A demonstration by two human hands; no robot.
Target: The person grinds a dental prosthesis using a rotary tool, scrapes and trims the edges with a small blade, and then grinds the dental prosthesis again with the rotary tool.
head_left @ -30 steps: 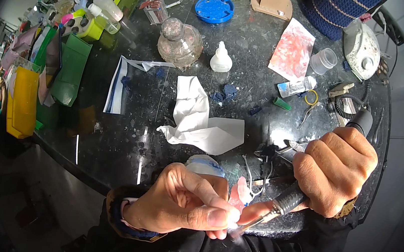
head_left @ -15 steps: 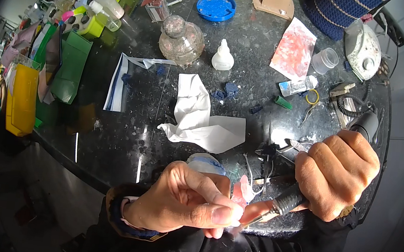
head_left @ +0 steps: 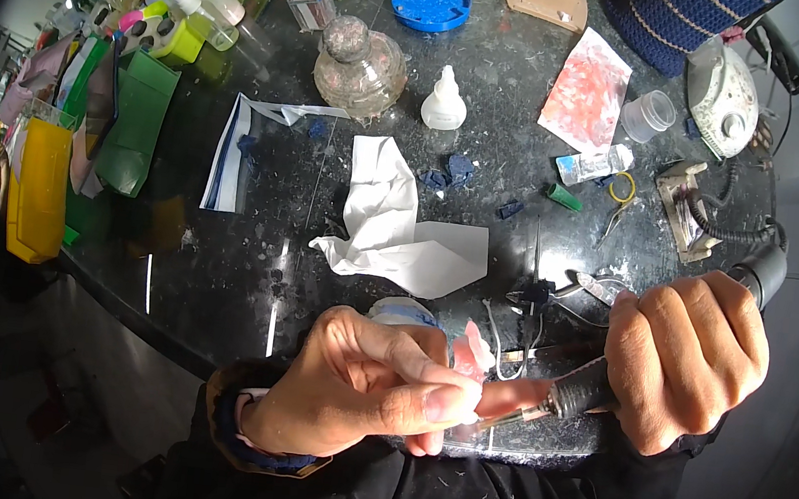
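The pink piece is pinched at the left hand's fingertips. The handpiece is gripped in the right hand, its long axis slanted down-left toward the piece; whether its bit touches cannot be told.

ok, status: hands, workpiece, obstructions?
Left hand: pinching pink piece. Right hand: gripping black handpiece, metal end near left fingertips. White paper lies beyond, apparently out of the way.
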